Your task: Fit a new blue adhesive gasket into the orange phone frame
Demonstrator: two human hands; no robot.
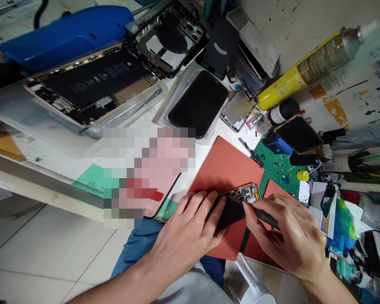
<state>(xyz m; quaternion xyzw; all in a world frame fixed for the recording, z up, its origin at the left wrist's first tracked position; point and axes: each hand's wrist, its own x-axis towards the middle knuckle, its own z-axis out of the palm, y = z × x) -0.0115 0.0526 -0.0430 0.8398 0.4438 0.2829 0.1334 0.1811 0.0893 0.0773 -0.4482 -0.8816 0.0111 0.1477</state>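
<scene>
An opened phone [230, 216] with an orange-gold frame lies on a reddish-brown mat. Its black battery and some of the inner board near the top are exposed. My left hand [191, 223] is closed over the lower left of the phone, fingers on its edge and black surface. In my right hand [289, 238], thumb and forefinger pinch a slim black hand tool [267, 217]. The tool slants across the phone, its tip close to my left forefinger. Whether it is tweezers or a spudger I cannot tell. My left hand covers the phone's lower end.
A larger opened phone [95, 80] rests on a clear plastic box at left. Further back are a phone housing [174, 40], a dark-screened phone [199, 101] and a yellow spray can [307, 65]. Small parts litter the green mat [274, 158]. Part of the view is pixelated.
</scene>
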